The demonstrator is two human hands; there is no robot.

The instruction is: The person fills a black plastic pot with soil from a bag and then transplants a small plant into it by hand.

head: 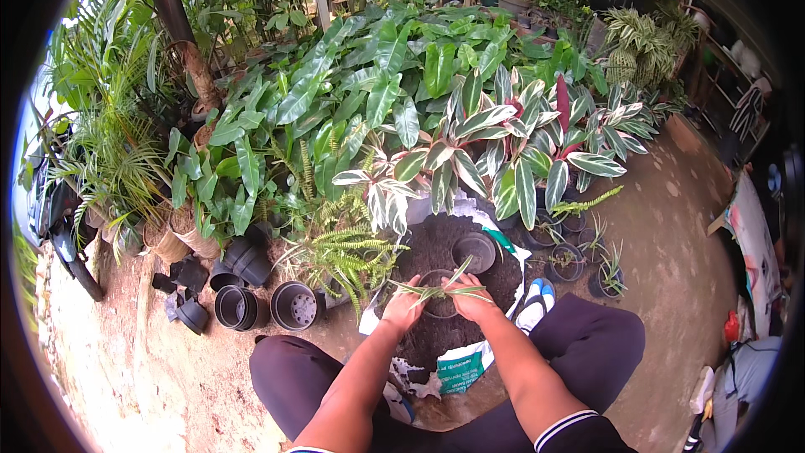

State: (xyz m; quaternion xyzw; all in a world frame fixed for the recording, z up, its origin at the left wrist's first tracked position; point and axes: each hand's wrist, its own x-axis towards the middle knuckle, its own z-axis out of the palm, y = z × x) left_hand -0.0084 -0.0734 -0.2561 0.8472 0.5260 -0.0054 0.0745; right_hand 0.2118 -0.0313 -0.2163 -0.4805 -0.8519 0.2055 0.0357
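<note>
A small plant with narrow, pale-edged leaves (433, 293) stands in a dark round plastic pot (439, 311) filled with soil. My left hand (404, 306) holds the pot's left side, fingers at the rim. Opposite it, my right hand (471, 303) is on the right side, fingers by the rim and under the leaves. Leaves and hands partly hide the fingertips. The pot rests on dark potting soil (415, 343) spread over an opened white and green plastic sack (461, 372), which bears printing. Just beyond, a second dark pot (473, 253) sits in the soil.
Several empty black pots (295, 306) stand and lie at the left. Small potted seedlings (565, 262) are at the right. Ferns (352, 248), variegated plants (503, 132) and broad-leaved plants (383, 63) crowd the far side. A sandalled foot (536, 305) is beside the sack.
</note>
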